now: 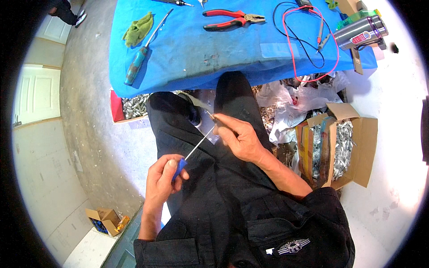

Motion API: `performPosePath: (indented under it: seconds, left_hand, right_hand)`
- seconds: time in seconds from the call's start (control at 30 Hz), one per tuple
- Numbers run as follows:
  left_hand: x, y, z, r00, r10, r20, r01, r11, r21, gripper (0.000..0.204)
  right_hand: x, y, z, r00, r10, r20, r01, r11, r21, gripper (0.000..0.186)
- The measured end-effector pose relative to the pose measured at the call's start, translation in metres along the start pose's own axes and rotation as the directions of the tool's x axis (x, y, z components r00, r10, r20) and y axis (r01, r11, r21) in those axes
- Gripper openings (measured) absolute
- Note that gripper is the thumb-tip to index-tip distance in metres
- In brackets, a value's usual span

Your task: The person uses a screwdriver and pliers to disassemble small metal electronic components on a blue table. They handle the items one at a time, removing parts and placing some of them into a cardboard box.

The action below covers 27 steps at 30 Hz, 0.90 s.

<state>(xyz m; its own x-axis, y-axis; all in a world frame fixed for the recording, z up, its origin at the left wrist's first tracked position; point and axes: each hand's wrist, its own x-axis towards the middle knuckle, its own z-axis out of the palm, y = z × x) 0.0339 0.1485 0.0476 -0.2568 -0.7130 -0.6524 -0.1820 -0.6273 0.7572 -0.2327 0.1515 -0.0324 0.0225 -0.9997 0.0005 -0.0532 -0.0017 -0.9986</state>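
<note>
My left hand (160, 179) is closed round the blue handle of a screwdriver (179, 169). Its thin metal shaft slants up and to the right, ending at the fingers of my right hand (243, 139). Those fingers are pinched together on a small metal piece (210, 115), too small to make out its kind. Both hands are over my lap, above my dark trousers. On the blue-covered table ahead lie pliers (233, 19) with red and black handles, and a longer screwdriver (137, 64) with a teal handle. Beside that one is a crumpled green cloth (138, 30).
A steel flask (361, 32) and red and black test leads (292, 57) occupy the table's (187, 53) right side. Below stand an open cardboard box (367, 152) of small metal parts and crumpled white plastic (290, 109). Another small box (107, 218) sits lower left. Someone's leg (67, 14) shows far left.
</note>
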Motion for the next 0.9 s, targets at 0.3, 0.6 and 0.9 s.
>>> performPosePath:
  seconds: [0.3, 0.6, 0.9]
  left_hand:
    - [0.002, -0.016, 0.000, 0.965, 0.251, -0.070, -0.243, 0.964, 0.113, 0.027]
    - [0.004, -0.005, 0.001, 1.000, -0.007, -0.023, 0.007, 1.000, -0.001, 0.025]
    - [0.004, -0.019, -0.003, 0.984, 0.167, -0.065, -0.158, 0.979, 0.128, 0.034]
  right_hand:
    - [0.001, 0.002, 0.002, 1.000, 0.004, 0.004, -0.004, 1.000, 0.010, 0.038]
    - [0.000, 0.003, -0.001, 1.000, -0.013, 0.014, 0.014, 0.999, -0.030, 0.038]
    - [0.001, 0.001, 0.000, 1.000, -0.015, 0.010, 0.015, 1.000, -0.018, 0.038]
